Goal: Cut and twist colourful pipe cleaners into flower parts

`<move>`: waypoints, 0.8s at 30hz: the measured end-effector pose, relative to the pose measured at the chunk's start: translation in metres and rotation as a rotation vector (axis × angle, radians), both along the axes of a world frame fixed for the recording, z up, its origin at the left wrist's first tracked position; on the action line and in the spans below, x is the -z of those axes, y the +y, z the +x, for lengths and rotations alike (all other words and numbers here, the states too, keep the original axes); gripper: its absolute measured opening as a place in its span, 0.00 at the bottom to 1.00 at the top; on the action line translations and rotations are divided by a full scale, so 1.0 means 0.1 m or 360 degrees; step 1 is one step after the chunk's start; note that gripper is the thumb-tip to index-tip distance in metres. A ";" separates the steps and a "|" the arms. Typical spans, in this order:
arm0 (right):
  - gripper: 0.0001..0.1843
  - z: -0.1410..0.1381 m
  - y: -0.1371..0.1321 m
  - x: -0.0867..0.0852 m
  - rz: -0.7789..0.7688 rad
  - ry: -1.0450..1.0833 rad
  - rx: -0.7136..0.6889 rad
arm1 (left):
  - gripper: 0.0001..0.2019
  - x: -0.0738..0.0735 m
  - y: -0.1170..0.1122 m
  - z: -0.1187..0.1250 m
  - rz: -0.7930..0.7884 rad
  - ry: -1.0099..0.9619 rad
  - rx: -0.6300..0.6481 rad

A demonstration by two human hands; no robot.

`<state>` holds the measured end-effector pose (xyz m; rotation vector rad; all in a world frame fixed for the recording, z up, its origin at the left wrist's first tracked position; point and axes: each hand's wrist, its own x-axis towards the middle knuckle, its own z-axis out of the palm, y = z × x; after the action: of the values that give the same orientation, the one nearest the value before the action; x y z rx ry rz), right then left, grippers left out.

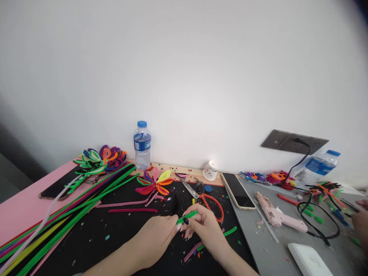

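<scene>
Green and fuzzy: pinched a short pipe cleaner piece (pixel 188 216) just above the black mat (pixel 120 245), near the front edge of the desk (pixel 23 207). Closed the left hand (pixel 156 239) fingertips on its left end, wrapped the right hand (pixel 205 228) fingers round its right part. Ran long axis nearly along the front edge, right end tilted up toward the scissors (pixel 205 199). Found open mat leftward, up to the long stems (pixel 71 211); rightward less room, phone (pixel 238 190) and glue gun (pixel 280 216) near.
</scene>
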<state>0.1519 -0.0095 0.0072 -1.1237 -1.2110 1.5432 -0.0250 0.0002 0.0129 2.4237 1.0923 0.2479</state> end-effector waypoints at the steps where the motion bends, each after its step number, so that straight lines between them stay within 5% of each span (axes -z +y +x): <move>1: 0.10 0.00 0.00 -0.01 0.0008 0.0000 0.0008 | 0.16 0.01 0.00 0.00 0.0015 0.0004 -0.0006; 8: 0.13 0.06 0.05 -0.05 0.0058 0.0002 0.0095 | 0.17 -0.01 -0.01 0.01 -0.0003 0.0003 0.0044; 24: 0.17 0.02 0.02 -0.04 0.0105 0.0076 0.0224 | 0.14 0.02 0.03 0.01 -0.0103 -0.0132 -0.0194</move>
<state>0.1543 -0.0076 0.0112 -1.0989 -1.1183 1.4063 -0.0237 0.0032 0.0107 2.2728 1.1935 0.3440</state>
